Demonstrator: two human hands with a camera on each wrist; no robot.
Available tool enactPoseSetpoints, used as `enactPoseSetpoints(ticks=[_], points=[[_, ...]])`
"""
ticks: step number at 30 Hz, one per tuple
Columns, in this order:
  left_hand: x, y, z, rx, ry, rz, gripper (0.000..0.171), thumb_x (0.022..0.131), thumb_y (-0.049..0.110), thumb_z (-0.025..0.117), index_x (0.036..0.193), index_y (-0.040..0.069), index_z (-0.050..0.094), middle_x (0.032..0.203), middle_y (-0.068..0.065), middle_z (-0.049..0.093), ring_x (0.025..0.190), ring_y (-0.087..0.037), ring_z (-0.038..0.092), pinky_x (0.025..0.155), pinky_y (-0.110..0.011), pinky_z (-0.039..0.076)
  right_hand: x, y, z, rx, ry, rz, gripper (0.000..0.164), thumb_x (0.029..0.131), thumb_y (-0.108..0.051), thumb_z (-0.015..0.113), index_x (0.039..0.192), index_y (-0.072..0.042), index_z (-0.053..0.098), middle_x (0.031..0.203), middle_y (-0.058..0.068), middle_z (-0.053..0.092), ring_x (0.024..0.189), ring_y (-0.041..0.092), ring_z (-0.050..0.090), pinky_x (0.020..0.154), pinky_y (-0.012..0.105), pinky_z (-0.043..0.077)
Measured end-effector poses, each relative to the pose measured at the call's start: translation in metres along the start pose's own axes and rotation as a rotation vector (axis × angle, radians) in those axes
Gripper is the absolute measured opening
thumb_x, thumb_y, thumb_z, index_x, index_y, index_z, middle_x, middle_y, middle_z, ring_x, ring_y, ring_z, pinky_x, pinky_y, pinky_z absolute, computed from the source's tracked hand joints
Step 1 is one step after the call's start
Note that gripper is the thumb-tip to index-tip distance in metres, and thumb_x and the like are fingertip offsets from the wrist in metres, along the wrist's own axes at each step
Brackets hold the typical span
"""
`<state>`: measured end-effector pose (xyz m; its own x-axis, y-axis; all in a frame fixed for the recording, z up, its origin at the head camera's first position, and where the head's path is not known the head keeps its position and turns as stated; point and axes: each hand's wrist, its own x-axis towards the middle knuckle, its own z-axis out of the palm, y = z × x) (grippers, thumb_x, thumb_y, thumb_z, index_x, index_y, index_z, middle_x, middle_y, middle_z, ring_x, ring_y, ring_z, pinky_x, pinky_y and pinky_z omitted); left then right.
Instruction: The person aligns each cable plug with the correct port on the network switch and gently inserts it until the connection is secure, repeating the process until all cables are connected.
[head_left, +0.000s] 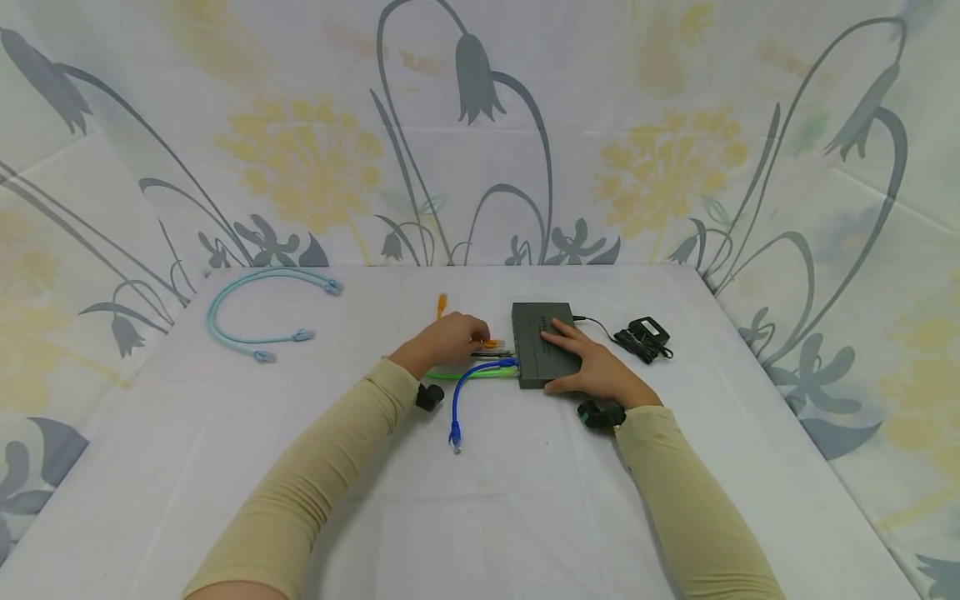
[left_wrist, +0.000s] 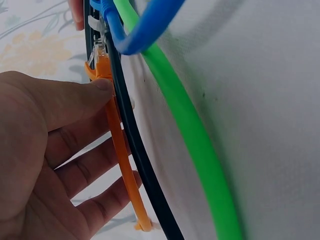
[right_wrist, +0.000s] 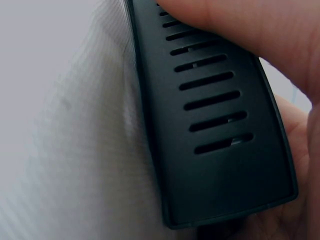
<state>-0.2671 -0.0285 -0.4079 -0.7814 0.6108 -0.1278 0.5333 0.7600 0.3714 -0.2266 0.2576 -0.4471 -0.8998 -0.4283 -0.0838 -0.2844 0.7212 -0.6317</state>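
A dark grey network switch [head_left: 529, 337] lies flat, with cables at its left side. Close to that side, my left hand [head_left: 448, 337] pinches an orange network cable [left_wrist: 102, 67] just behind its clear plug, between thumb and fingers. The orange cable's other end [head_left: 442, 302] sticks out beyond the hand. Below the orange plug, a black cable [head_left: 491, 355], a blue cable [head_left: 455, 429] and a green cable [head_left: 491, 374] run to the switch. My right hand [head_left: 592, 367] holds the switch from the right, fingers across its top and thumb on its slotted near wall [right_wrist: 270, 150].
A power adapter [head_left: 648, 332] with a bundled black cord sits right of the switch, its lead plugged into the back right. Light blue cables [head_left: 213, 312] lie curved at the far left of the white-covered table [head_left: 450, 533]. A flower-patterned cloth [head_left: 495, 167] hangs behind.
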Motion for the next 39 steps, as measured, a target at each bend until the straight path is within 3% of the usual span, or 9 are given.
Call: enactPoseSetpoints(ticks=[21, 39], points=[[0.0055, 0.0055, 0.0071, -0.025, -0.028, 0.025, 0.024, 0.100, 0.015, 0.053, 0.119, 0.008, 0.066, 0.119, -0.008, 0.068, 0.115, -0.023, 0.062, 0.099, -0.038, 0.050, -0.0030, -0.0025, 0.0040, 0.019, -0.014, 0.016, 0.095, 0.071, -0.057, 0.079, 0.150, -0.040, 0.031, 0.163, -0.015, 0.005, 0.151, 0.034, 0.008, 0.113, 0.063, 0.024], [0.0098, 0.0066, 0.0083, -0.071, 0.004, 0.047, 0.024, 0.099, 0.014, 0.054, 0.118, 0.008, 0.068, 0.118, -0.008, 0.068, 0.113, -0.023, 0.062, 0.097, -0.037, 0.051, -0.0009, 0.0002, -0.0006, 0.016, -0.002, 0.003, 0.096, 0.069, -0.060, 0.079, 0.150, -0.041, 0.031, 0.163, -0.015, 0.006, 0.151, 0.034, 0.008, 0.112, 0.064, 0.024]])
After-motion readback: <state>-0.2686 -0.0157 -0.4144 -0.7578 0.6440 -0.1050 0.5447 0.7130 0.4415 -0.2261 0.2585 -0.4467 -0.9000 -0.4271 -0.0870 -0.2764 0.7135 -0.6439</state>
